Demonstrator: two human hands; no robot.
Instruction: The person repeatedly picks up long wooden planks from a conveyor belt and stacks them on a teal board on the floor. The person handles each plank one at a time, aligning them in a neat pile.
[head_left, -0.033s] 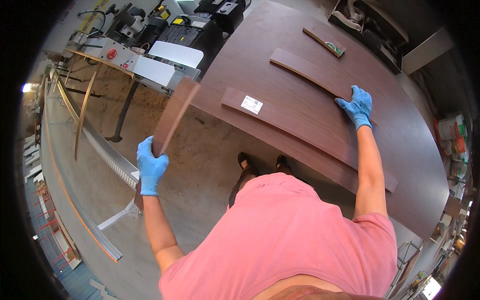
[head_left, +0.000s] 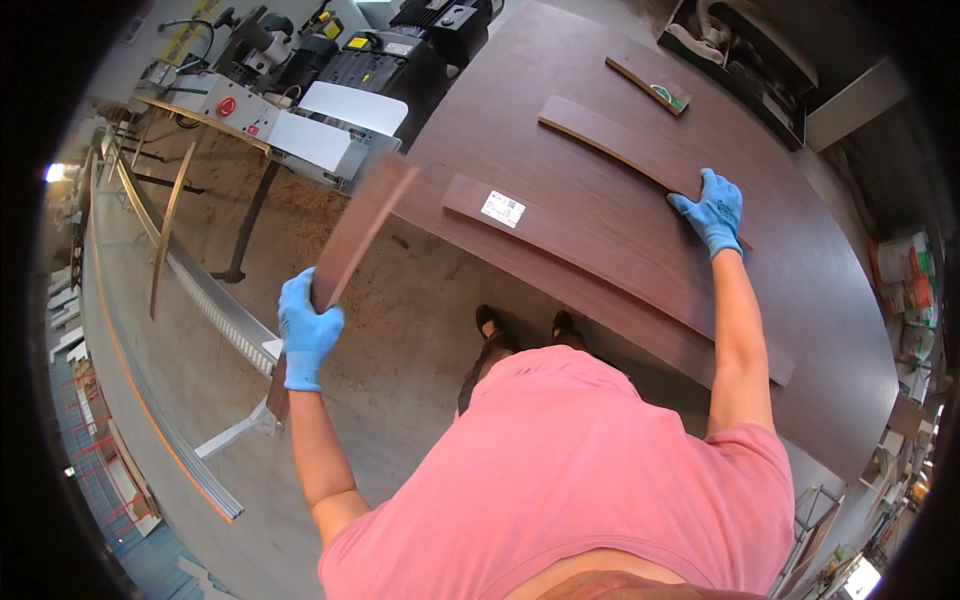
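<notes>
My left hand [head_left: 310,325], in a blue glove, is closed around a narrow dark brown board [head_left: 362,235]. I hold the board out over the floor at the left, tilted, its far end close to the big table's corner. On the brown table my gloved right hand [head_left: 712,212] straddles a second brown strip [head_left: 610,145] near its right end, thumb at the near edge and fingers over the far side. Closer to me lies a longer brown board [head_left: 600,270] with a white label [head_left: 503,209]. A short strip [head_left: 645,85] with a green-and-white label lies farther back.
A machine with black motors [head_left: 385,75] and a red button [head_left: 227,105] stands beyond the table's left side. Its white plate [head_left: 355,108] sits close to the held board. A metal roller rail [head_left: 215,310] curves along the left. Packages [head_left: 905,260] are stacked at the right.
My left hand and its board have shifted slightly to the right, toward the table. My right hand has barely moved, and the boards on the table stay put.
</notes>
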